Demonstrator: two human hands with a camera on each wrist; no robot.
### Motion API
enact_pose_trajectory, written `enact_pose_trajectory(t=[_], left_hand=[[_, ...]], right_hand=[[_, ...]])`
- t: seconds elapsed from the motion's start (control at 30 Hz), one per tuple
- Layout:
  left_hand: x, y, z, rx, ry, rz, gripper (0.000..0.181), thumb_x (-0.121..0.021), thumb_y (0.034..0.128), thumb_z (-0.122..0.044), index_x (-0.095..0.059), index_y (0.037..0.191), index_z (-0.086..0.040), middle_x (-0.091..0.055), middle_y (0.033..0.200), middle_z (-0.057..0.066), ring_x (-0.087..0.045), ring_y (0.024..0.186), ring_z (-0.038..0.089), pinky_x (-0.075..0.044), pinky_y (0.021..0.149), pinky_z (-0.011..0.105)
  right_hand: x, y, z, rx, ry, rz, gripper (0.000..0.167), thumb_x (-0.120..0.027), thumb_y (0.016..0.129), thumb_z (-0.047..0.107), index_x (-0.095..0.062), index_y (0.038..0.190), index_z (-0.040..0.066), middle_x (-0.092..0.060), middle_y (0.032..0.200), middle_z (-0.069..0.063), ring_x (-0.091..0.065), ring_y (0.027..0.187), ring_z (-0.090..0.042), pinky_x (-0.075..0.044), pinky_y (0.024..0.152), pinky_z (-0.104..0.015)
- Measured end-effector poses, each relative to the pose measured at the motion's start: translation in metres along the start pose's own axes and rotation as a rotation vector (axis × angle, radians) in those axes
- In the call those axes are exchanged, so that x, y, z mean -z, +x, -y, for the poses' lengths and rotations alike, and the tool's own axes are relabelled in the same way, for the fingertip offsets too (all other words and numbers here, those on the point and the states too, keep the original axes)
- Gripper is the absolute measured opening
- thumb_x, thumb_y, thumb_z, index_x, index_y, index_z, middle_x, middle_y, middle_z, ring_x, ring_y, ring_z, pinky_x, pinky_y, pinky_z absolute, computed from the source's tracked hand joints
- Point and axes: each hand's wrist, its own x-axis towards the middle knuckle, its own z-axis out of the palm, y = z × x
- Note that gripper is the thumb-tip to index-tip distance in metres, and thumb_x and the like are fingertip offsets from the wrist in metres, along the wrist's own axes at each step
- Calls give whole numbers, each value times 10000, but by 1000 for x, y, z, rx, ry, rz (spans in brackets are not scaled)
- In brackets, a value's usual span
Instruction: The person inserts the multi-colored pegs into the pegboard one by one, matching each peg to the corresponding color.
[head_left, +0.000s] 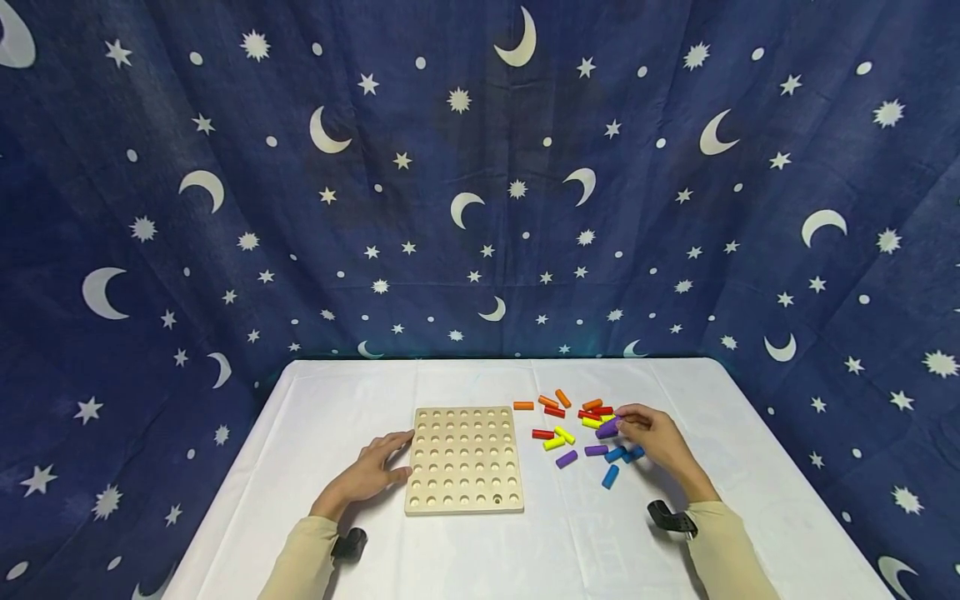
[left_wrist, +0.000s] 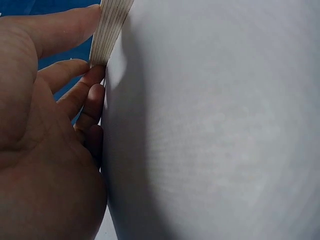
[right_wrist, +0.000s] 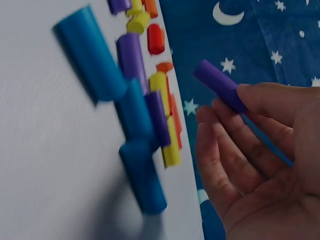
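One white table (head_left: 465, 558), one wooden board (head_left: 465, 510), forty-nine holes (head_left: 464, 453), seven rows of seven. Counted four orange pegs (head_left: 523, 406), four red pegs (head_left: 543, 434), four yellow pegs (head_left: 554, 444), four purple pegs (head_left: 566, 459). Blue pegs (head_left: 611, 477): at least three, exact tally unclear. Two black wrist cameras (head_left: 350, 546).

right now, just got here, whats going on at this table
A person is handling pegs and a board. The right hand pinches a purple peg, held apart from the loose ones, while the left hand touches the left side of the board. The other pegs lie scattered to the board's right; no coloured peg shows in the board.
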Motion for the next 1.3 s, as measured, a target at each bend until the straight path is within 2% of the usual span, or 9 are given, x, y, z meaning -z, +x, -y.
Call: enact_pose_trajectory(t=[0.2,0.3,0.5,0.67,0.87,0.97,1.13,1.3], left_hand=[[-1,-1,-1,17,2,1,677,-707,869,-335,-453,1478,-184,-451,1518,85,-357,1414,347,-250,1155,634],[-1,-1,-1,13,-1,-3,673,-711,869,-317,-457,1475,-172,-454,1515,88,-360,1412,344,-252,1156,626],[-1,-2,-1,-8,-4,-13,665,-713,868,-296,-464,1469,-157,-461,1510,83,-367,1408,337,-255,1154,617],[-2,-1,0,-2,-5,-13,662,-710,871,-309,-465,1470,-168,-462,1510,86,-372,1405,338,-252,1156,617],[-2,-1,0,4,-7,-9,666,-706,873,-325,-460,1474,-177,-457,1515,80,-365,1409,337,-246,1159,624],[-1,-1,0,-2,-6,-13,665,-708,873,-314,-460,1474,-174,-458,1514,83,-364,1409,339,-247,1157,625],[-1,-1,0,0,-7,-11,663,-706,874,-316,-459,1475,-181,-459,1514,85,-362,1412,337,-243,1161,621],[-1,-1,-1,6,0,-14,659,-701,877,-323,-459,1475,-187,-462,1512,79,-365,1410,335,-238,1164,619]], right_hand=[[-11,2,18,-33,66,-20,321,-632,967,170,-627,1252,22,-630,1220,-227,-724,937,-280,-614,753,-287],[-17,4,27,-24,92,-21,346,-631,971,198,-618,1269,20,-637,1211,-221,-729,924,-283,-615,762,-303],[-29,7,43,17,183,-13,387,-678,939,197,-616,1260,-10,-658,1164,-232,-737,875,-263,-609,806,-420],[-40,10,52,-1,177,-2,367,-701,917,190,-642,1244,34,-690,1092,-172,-720,854,-184,-611,815,-385],[-60,18,61,34,248,-18,338,-690,925,155,-647,1223,0,-660,1085,-179,-735,871,-276,-615,762,-296],[-73,21,67,22,267,-19,330,-682,931,159,-650,1225,12,-641,1105,-170,-735,900,-319,-616,760,-305],[-94,25,77,-13,280,-5,298,-680,932,152,-669,1217,65,-663,1146,-173,-726,936,-343,-611,791,-384],[-111,29,83,30,274,4,306,-693,915,126,-676,1208,41,-696,1089,-168,-731,887,-326,-612,782,-416]])
